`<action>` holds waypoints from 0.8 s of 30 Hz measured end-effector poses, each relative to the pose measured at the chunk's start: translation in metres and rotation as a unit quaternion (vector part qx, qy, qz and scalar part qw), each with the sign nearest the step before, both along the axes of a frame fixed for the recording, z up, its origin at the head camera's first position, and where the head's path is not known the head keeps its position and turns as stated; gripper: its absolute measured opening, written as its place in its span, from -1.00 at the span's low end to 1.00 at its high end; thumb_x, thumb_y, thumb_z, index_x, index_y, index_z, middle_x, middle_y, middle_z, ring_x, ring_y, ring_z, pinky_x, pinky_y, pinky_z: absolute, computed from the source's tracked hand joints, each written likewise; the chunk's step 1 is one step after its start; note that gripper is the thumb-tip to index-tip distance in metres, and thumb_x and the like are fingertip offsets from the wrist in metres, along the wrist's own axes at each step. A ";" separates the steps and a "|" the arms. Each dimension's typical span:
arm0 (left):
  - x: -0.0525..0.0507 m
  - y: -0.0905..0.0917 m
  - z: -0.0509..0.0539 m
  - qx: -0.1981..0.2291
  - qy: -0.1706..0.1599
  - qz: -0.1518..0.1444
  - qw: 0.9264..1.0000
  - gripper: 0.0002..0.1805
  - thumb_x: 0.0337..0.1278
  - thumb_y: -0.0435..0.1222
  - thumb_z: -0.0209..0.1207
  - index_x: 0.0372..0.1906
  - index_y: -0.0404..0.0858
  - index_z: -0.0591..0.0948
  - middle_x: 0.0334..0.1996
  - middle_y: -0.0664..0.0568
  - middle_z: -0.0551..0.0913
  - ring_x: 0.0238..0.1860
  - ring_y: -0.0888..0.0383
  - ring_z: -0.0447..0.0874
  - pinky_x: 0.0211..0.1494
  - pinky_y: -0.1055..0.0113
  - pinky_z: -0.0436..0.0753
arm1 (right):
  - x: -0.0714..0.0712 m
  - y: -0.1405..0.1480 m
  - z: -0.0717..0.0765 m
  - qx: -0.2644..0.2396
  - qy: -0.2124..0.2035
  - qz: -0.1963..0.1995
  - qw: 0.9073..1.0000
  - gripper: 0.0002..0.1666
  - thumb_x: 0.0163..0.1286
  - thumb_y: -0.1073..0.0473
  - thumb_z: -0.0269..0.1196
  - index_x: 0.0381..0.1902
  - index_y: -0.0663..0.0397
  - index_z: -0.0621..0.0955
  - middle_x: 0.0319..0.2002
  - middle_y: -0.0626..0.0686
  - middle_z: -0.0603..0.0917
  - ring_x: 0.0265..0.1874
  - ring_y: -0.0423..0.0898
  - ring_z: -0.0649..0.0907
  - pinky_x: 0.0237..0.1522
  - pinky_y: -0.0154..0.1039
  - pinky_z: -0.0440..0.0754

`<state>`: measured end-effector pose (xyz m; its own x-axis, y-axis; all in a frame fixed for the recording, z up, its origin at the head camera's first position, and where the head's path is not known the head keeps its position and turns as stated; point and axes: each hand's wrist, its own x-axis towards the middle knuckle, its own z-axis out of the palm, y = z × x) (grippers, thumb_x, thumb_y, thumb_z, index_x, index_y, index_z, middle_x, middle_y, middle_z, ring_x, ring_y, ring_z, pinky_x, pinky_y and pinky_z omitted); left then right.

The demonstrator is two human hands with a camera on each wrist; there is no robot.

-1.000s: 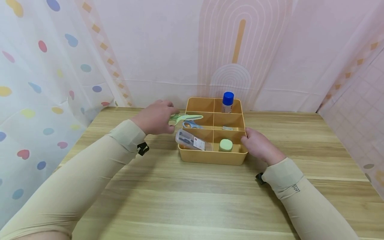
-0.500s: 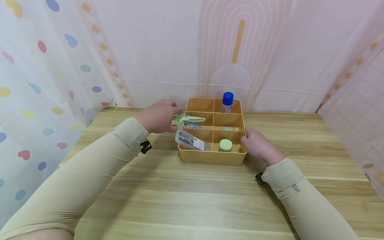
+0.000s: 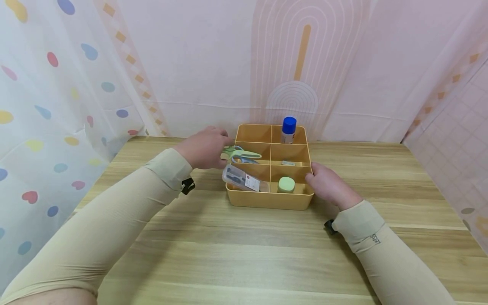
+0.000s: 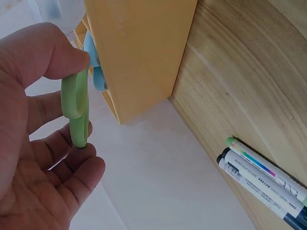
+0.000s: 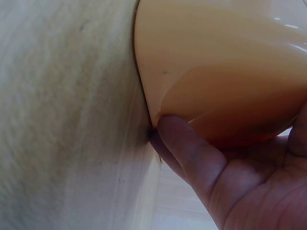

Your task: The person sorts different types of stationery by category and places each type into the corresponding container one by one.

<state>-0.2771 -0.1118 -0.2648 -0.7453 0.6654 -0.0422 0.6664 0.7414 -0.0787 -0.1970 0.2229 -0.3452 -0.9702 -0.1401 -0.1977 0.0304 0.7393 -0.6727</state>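
My left hand [image 3: 202,148] pinches the handles of light-green scissors [image 3: 245,154] between thumb and fingers. Their blades point right, over the left middle compartment of a yellow divided organizer [image 3: 270,201]. Blue-handled scissors [image 3: 249,161] sit in that compartment, partly hidden beneath the green ones. In the left wrist view, the green handle loops [image 4: 74,98] hang from the thumb and fingers beside the organizer's wall. My right hand [image 3: 331,186] grips the organizer's right side. Fingertips [image 5: 172,125] touch the wall low down, near the table, in the right wrist view.
The organizer also holds a clear plastic case [image 3: 241,178] leaning in the front left, a pale-green square item [image 3: 286,185], a small pale item [image 3: 288,163] and a blue-capped glue stick [image 3: 289,129]. Several markers [image 4: 261,175] lie on the table. Behind it hangs a patterned curtain [image 3: 206,63].
My left hand has moved slightly right and brought the green scissors farther over the left middle compartment, lower than before. My right hand and the organizer keep their places.
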 end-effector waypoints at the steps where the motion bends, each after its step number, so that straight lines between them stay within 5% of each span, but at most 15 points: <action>1: 0.000 0.000 0.000 0.000 0.000 -0.002 1.000 -0.41 0.08 -0.15 0.39 0.24 -0.27 0.65 0.13 -0.21 0.65 0.13 -0.18 0.58 0.28 -0.03 0.58 | 0.000 0.000 0.000 0.001 0.000 0.000 1.000 -0.32 0.59 0.12 -0.18 0.58 0.24 0.30 0.50 0.34 0.43 0.42 0.23 0.47 0.52 0.27 0.36; 11: -0.006 0.002 0.001 -0.002 -0.018 0.000 1.000 -0.39 0.12 -0.16 0.44 0.30 -0.25 0.65 0.17 -0.18 0.67 0.19 -0.17 0.60 0.39 -0.03 0.56 | -0.001 0.000 -0.001 0.001 0.001 0.008 1.000 -0.34 0.59 0.15 -0.18 0.56 0.24 0.33 0.46 0.31 0.49 0.31 0.15 0.51 0.46 0.23 0.42; 24: -0.011 0.008 0.002 0.015 -0.051 -0.020 0.998 -0.48 0.17 -0.19 0.40 0.25 -0.23 0.69 0.24 -0.17 0.67 0.30 -0.18 0.57 0.49 -0.05 0.46 | -0.002 -0.001 -0.002 -0.004 -0.008 0.006 1.000 -0.33 0.61 0.13 -0.18 0.59 0.21 0.30 0.50 0.31 0.44 0.43 0.20 0.46 0.53 0.26 0.35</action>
<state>-0.2876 -0.1036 -0.2625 -0.7111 0.6966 -0.0952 0.6989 0.7151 0.0127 -0.1988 0.2222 -0.3469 -0.9653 -0.1528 -0.2116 0.0326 0.7336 -0.6787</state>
